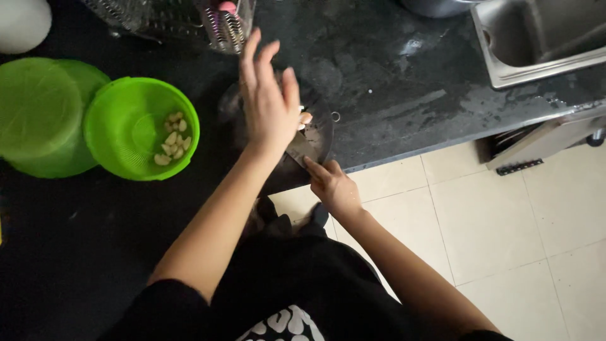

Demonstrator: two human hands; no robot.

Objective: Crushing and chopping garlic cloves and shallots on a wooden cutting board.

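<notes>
At the edge of a dark stone counter (391, 95), the person works over a small dark round chopping board (319, 136) that is largely hidden under the hands. The right hand (331, 186) is clenched around the handle of a knife (300, 148), index finger stretched along its back, with the blade lying flat or nearly flat on the board. The left hand (268, 101) is open, fingers spread and lifted, its palm pressing down on the blade. Just beyond the palm, a small pale piece, probably a garlic clove (305, 118), shows at the blade's side; whether it is already crushed cannot be told, since the hand covers most of it.

To the left, well apart from the board, a bright green plastic colander (113, 126) holds a small heap of peeled garlic cloves (172, 139), whole and pale. Judging from that, the peeling looks done, while the crushing or chopping seems barely begun: most cloves remain in the colander, and no chopped pile is visible on the board. Touching the colander on its left sits a larger green bowl (38, 113), turned over or covered. A wire dish rack (189, 19) stands at the back, and a steel sink (536, 38) at the far right.
</notes>
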